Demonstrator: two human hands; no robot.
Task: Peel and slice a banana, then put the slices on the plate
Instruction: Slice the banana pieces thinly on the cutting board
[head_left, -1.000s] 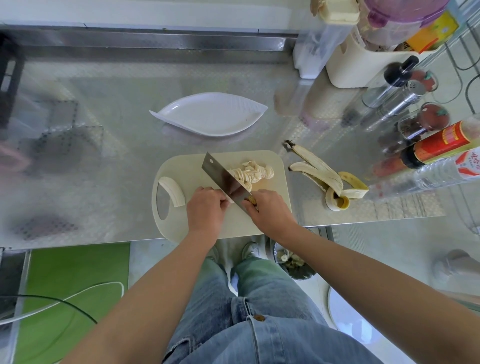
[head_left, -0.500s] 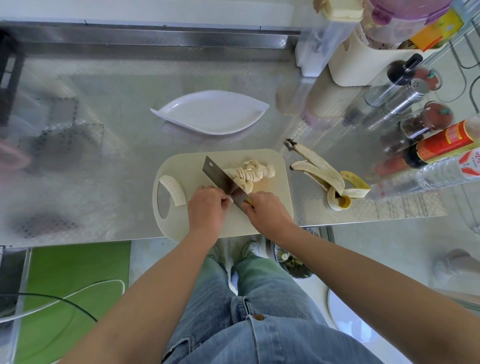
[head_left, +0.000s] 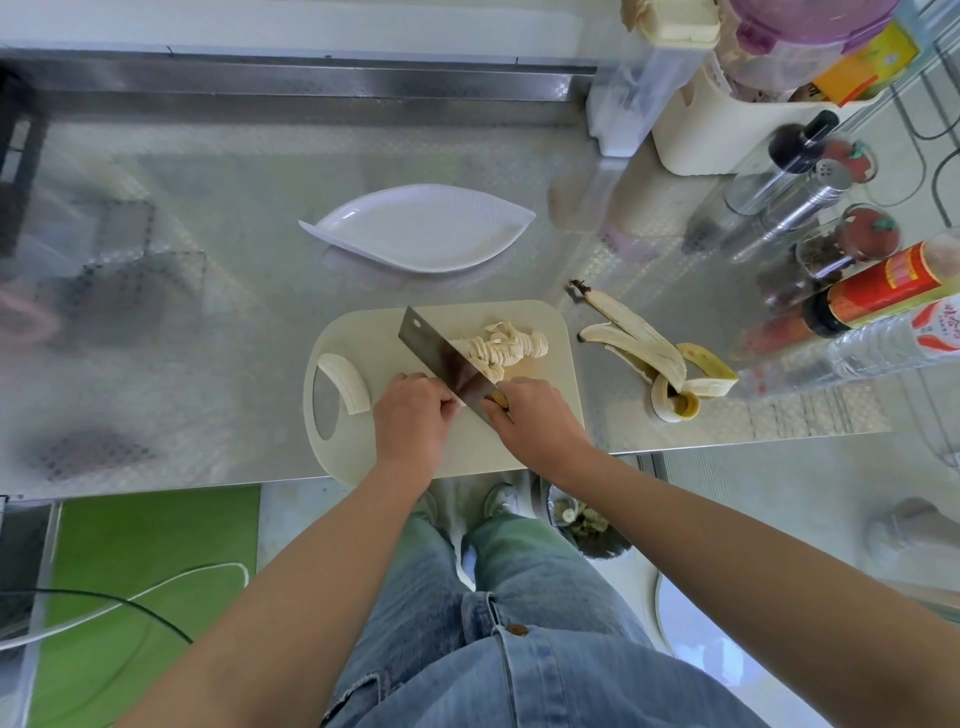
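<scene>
Slicing step. Knife (head_left: 447, 358) gripped at handle by right hand (head_left: 535, 415). Left hand (head_left: 413, 415) curled against blade's left side; hold on banana hidden, cannot be told. Slices (head_left: 498, 348) heaped right of blade on board (head_left: 550, 332); half (head_left: 345, 382) uncut at left. Fingertips best tucked behind knuckles. Plate (head_left: 415, 228) far, unfilled.
</scene>
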